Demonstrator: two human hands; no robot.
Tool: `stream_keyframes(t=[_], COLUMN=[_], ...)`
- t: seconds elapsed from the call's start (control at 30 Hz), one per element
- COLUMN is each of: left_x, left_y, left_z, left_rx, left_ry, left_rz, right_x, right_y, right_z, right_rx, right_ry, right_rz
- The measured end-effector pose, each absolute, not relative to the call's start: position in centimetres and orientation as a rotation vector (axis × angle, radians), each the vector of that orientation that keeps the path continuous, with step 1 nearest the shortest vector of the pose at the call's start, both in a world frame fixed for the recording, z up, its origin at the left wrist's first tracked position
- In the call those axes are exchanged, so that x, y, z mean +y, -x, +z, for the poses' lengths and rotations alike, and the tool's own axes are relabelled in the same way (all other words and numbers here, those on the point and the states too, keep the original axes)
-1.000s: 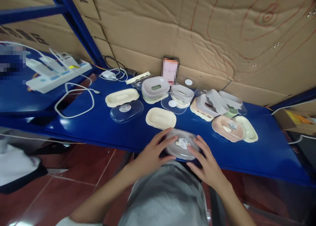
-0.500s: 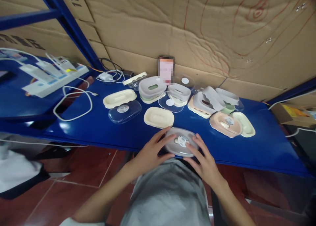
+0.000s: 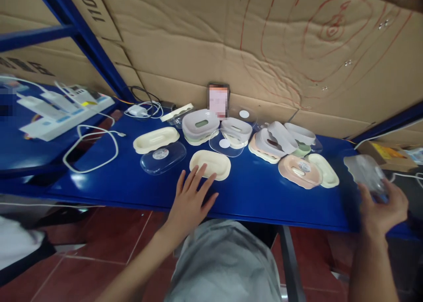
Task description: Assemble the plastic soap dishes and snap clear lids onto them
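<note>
Clear plastic, the lidded oval soap box (image 3: 366,175) sits gripped in the right hand (image 3: 383,207) at right of frame, seemingly being set aside, while the released left hand (image 3: 190,200) nears the cream oval tray (image 3: 210,164) on the blue desk (image 3: 257,192).

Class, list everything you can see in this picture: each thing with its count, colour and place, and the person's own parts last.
Table: one, blue, across the middle.
Cream tray: one, just beyond the left fingertips.
Clear lid: one, with a round sticker, left of the cream tray.
Long cream tray: one, behind that lid.
Pink tray: one, on the right part of the table.
Stacked soap-box parts: several, white, cream, green and pink, by the cardboard.
White cable: one loop, at the table's left end.
Power strip: one, white, far left.
Cardboard wall: brown, with red lines, behind.
Left hand: open, at the table's front edge.
Right hand: holding a clear soap box, far right.
</note>
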State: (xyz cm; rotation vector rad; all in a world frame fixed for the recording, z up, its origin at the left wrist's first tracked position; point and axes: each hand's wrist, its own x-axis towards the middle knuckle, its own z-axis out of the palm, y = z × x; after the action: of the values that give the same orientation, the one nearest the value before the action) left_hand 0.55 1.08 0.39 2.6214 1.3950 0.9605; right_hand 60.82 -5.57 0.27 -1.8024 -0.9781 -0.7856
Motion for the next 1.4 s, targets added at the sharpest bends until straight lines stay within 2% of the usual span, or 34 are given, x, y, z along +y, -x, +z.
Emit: stream_keyframes(t=[0.1,0.2,0.33,0.4,0.53,0.67,0.8,0.9,1.0,1.1,1.27,1.4], left_x=[1.4,1.3,1.1,1.0,0.9,0.7,1.0,2.6,5.1,7.5,7.6,3.5], left_y=[-0.2,-0.2,-0.2,0.0,0.5,0.8,1.9,4.2,7.7,11.1,12.6,8.0], left_z=[0.2,0.4,0.7,0.8,0.9,1.3,1.8,2.3,2.9,3.4,4.2,3.6], left_rx=[1.403,1.341,1.182,1.107,0.973,0.863,1.020,1.396,1.776,1.904,1.920,1.436], left_ry=[-2.610,-2.619,-2.664,-2.662,-2.644,-2.635,-2.586,-2.530,-2.426,-2.392,-2.480,-2.647], left_rz=[0.948,0.963,0.984,0.984,0.969,0.932,1.143,1.272,1.209,1.146,1.055,1.046], right_x=[-4.6,-4.7,-4.3,-3.2,0.4,4.3,6.0,5.8,4.7,3.0,-0.6,-2.0], right_y=[-63.1,-60.8,-51.4,-45.0,-33.5,-27.4,-26.1,-26.9,-28.2,-29.2,-28.8,-28.0], right_z=[-0.9,-0.3,2.2,3.4,4.8,4.8,4.1,3.8,3.9,4.1,3.7,2.7], right_rx=[-1.083,-1.301,-1.341,-1.492,-2.266,-2.470,-2.527,-2.507,-2.467,-2.412,-2.435,-2.431], right_ry=[1.908,1.856,1.660,1.589,1.287,1.139,1.116,1.168,1.275,1.358,1.267,1.211], right_rz=[-0.748,-0.666,-0.815,-0.700,-0.213,-0.114,-0.081,-0.070,-0.065,-0.066,0.028,0.070])
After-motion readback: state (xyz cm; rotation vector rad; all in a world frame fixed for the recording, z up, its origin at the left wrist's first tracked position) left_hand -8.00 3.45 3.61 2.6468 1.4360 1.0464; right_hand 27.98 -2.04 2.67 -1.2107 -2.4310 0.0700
